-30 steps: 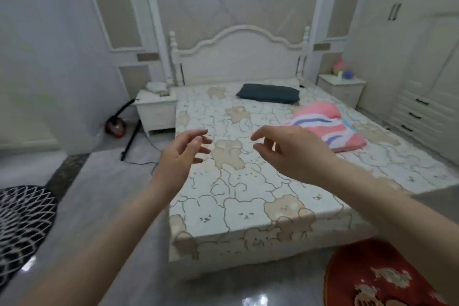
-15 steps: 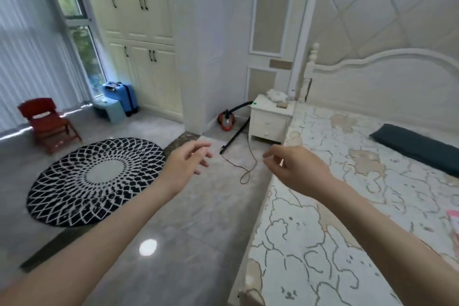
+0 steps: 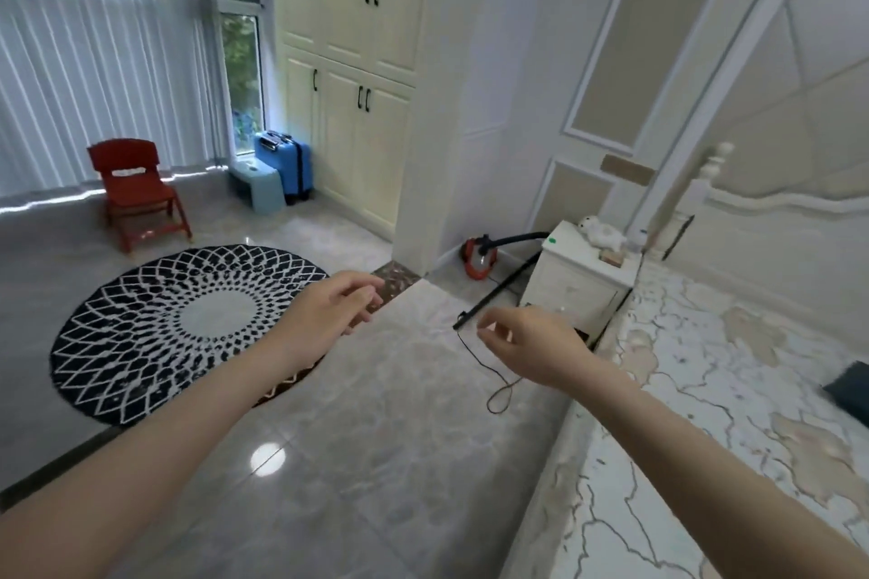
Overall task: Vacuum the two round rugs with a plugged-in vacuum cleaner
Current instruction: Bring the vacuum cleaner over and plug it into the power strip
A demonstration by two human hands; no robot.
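Vacuum cleaner [image 3: 478, 260]: red canister, on the floor against the wall, just beside the nightstand [image 3: 576, 280]. Its black hose arches up behind the nightstand; its black wand [image 3: 493, 296] slants down to the tiles. A thin cord [image 3: 489, 367] trails from the wand's end and finishes in a loose loop on the floor. We cannot tell whether it is plugged in.

Black-and-white round rug [image 3: 178, 329]: flat on the floor, to our left, well apart from the vacuum. The second rug is out of view.

Left hand [image 3: 329, 306]: raised over the rug's edge, fingers loosely bent, holding nothing.

Right hand [image 3: 531, 343]: raised in front of the nightstand, fingers loosely curled, holding nothing.

Bed [image 3: 705, 414]: along our right side.

Risks, as we judge them: the cord loop lies in our walking path, so a foot could snag it and tug the canister or trip us. Lifting the wand carelessly could knock it against the nightstand.

Change from half a second ago: our view has turned further left and the vacuum sits nearer; more of the window wall, red chair [image 3: 136, 197] and blue suitcase [image 3: 287, 167] shows. Both hands remain raised and empty.
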